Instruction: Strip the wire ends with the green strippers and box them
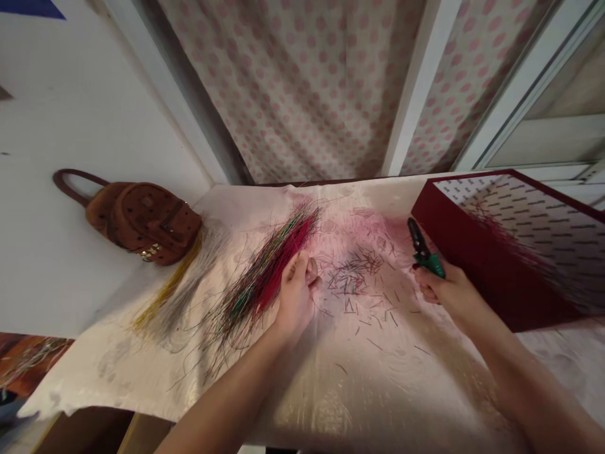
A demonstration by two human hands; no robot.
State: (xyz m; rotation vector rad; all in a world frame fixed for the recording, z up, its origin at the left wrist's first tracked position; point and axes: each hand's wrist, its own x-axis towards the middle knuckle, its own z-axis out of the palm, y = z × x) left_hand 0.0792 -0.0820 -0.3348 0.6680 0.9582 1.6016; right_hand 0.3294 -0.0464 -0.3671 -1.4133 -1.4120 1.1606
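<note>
My left hand is closed with its fingers curled together, beside the right edge of a long bundle of wires in red, green and dark colours. Whatever it pinches is too thin to make out. My right hand grips a wire stripper with green handles and a dark head pointing up and away. Short cut wire pieces lie scattered on the cloth between my two hands. The tool is apart from the wires and near the dark red box.
An open dark red box with red wires inside stands at the right. Yellow wires and pale grey wires lie at the left, near a brown bag against the wall. A pale cloth covers the table; a dotted curtain hangs behind.
</note>
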